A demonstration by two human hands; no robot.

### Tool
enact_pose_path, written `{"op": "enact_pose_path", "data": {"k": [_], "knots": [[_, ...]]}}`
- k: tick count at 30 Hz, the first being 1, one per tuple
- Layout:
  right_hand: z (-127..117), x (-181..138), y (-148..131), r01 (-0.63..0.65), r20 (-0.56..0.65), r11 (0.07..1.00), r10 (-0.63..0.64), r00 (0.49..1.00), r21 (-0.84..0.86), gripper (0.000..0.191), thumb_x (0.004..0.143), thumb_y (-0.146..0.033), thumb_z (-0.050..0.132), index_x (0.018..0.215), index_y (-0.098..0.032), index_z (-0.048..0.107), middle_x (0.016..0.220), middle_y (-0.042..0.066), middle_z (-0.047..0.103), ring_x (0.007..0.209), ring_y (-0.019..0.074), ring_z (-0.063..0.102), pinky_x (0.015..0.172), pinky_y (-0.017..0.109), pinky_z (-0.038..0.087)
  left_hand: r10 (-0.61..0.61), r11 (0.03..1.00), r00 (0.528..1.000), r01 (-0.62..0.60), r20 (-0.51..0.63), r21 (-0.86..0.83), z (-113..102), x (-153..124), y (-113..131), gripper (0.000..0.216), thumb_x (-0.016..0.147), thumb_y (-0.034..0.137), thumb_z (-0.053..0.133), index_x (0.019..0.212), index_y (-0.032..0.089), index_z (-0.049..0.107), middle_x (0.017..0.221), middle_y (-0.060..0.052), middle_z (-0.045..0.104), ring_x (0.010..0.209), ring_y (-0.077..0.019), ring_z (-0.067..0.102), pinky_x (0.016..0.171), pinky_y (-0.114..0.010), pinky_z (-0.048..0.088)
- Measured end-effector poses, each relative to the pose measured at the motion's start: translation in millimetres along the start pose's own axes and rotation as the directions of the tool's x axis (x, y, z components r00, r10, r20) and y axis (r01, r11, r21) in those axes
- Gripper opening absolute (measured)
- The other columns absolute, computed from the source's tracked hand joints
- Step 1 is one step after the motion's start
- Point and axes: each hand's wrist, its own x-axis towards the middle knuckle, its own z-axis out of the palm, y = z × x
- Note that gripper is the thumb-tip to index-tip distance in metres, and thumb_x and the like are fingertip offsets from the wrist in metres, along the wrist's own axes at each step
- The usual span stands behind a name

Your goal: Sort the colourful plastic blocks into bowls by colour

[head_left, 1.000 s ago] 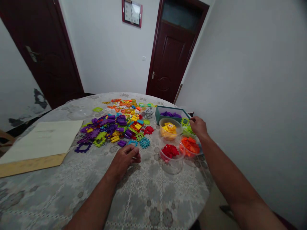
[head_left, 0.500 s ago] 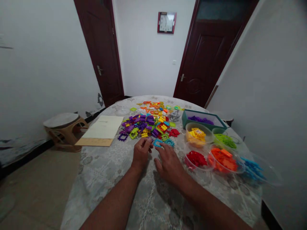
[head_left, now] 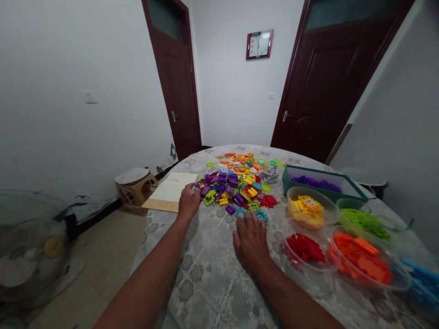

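A heap of coloured plastic building pieces lies in the middle of the round table. My left hand reaches to the heap's left edge, fingers curled around a purple piece. My right hand lies flat on the cloth, fingers spread, with its fingertips touching blue pieces at the heap's near edge. To the right stand clear bowls of sorted pieces: yellow, red, orange and green.
A teal box with purple pieces stands behind the bowls. Blue pieces fill a bowl at far right. A paper sheet on a board overhangs the table's left. A stool and a fan stand on the floor.
The view swung left. My right hand left the green bowl and came down flat by the blue pieces. My left hand moved out to the heap's left edge.
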Motion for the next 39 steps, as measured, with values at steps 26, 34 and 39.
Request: {"op": "enact_pose_path", "data": {"k": [26,34,39], "knots": [[6.0,1.8,2.3,0.029,-0.033,0.991,-0.025,0.999,0.13,0.037,0.096,-0.029,0.059,0.131,-0.02,0.066,0.149,0.017,0.06,0.149,0.0408,0.041,0.128,0.064,0.021,-0.045,0.832,0.94,-0.151,0.337,0.533,54.2,71.6,-9.0,0.05,0.095,0.059,0.049,0.125,0.03,0.075,0.131,-0.014,0.072,0.122,-0.0388,0.062,0.097,-0.049,0.049],[12.2,0.4,4.2,0.056,-0.072,0.99,-0.047,0.996,0.128,0.039,0.097,-0.029,0.057,0.134,-0.021,0.063,0.148,0.018,0.059,0.146,0.0391,0.044,0.127,0.064,0.023,-0.043,0.843,0.952,-0.128,0.303,0.523,45.9,28.7,1.3,0.049,0.095,0.062,0.049,0.122,0.034,0.078,0.124,-0.013,0.072,0.119,-0.0384,0.063,0.094,-0.049,0.051],[10.6,0.5,4.7,0.059,-0.059,0.99,-0.051,0.997,0.132,0.04,0.098,-0.032,0.057,0.136,-0.019,0.062,0.146,0.019,0.06,0.143,0.0389,0.047,0.126,0.064,0.022,-0.069,0.841,0.967,-0.076,0.245,0.536,43.4,-0.3,13.3,0.05,0.095,0.064,0.049,0.116,0.03,0.079,0.12,-0.015,0.072,0.118,-0.0375,0.064,0.096,-0.048,0.049]]}}
